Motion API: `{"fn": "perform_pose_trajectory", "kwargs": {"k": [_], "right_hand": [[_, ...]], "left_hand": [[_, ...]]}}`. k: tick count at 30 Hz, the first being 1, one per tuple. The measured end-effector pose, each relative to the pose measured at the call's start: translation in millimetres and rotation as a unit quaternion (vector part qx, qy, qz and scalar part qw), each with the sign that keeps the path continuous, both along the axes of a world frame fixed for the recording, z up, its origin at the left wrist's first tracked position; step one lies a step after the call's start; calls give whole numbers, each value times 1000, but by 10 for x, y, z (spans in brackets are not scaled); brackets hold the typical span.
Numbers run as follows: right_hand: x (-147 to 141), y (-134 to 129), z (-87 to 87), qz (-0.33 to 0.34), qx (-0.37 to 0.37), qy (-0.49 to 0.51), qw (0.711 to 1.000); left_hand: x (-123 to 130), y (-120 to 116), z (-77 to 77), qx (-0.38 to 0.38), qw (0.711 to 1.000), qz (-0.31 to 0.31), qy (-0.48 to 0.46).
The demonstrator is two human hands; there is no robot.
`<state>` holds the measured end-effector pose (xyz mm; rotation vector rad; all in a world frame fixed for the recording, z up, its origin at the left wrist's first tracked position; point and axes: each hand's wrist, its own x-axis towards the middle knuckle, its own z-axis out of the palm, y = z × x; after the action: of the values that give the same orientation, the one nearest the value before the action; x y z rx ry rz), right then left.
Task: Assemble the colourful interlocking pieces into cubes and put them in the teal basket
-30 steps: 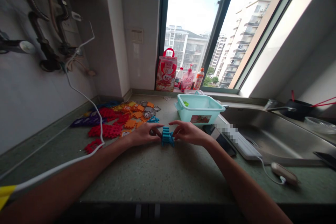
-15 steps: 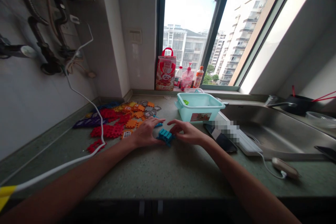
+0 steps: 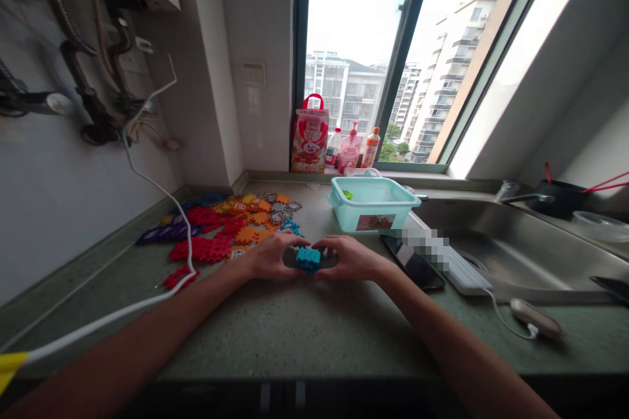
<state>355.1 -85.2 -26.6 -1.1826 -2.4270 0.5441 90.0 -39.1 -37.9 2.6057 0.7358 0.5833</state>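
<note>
A small stack of blue toothed pieces [image 3: 308, 258] is between my two hands, above the green speckled counter [image 3: 295, 334]. My left hand [image 3: 272, 255] grips its left side, with thumb and fingers curved round it. From the right, my right hand [image 3: 346, 258] holds the other side in the same way. More blue pieces [image 3: 291, 228] lie just behind my left hand. Orange pieces [image 3: 246, 235], red pieces [image 3: 204, 249] and grey pieces [image 3: 282, 209] are spread over the counter to the left.
A mint-green basket [image 3: 376, 219] stands behind my right hand. Right of it are a black phone [image 3: 415, 262], a white power strip [image 3: 464, 272] and the steel sink [image 3: 521, 242]. A white cable [image 3: 147, 304] crosses the left side. Bottles [image 3: 350, 150] line the windowsill.
My right hand has closed in on the blue stack and now grips it from the right. The stack has turned to sit more level between both hands. The view has shifted slightly.
</note>
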Motion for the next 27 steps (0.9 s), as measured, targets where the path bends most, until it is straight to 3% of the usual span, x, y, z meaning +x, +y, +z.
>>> {"fn": "perform_pose_trajectory", "kwargs": {"k": [8, 14, 27], "right_hand": [[-59, 0, -82, -38, 34, -32, 998], [-83, -6, -114, -56, 27, -23, 998], [-73, 18, -114, -53, 18, -35, 998]], "left_hand": [[41, -20, -8, -44, 998, 46, 21], [61, -36, 32, -32, 998, 35, 36], [56, -55, 78, 7, 993, 71, 90]]}}
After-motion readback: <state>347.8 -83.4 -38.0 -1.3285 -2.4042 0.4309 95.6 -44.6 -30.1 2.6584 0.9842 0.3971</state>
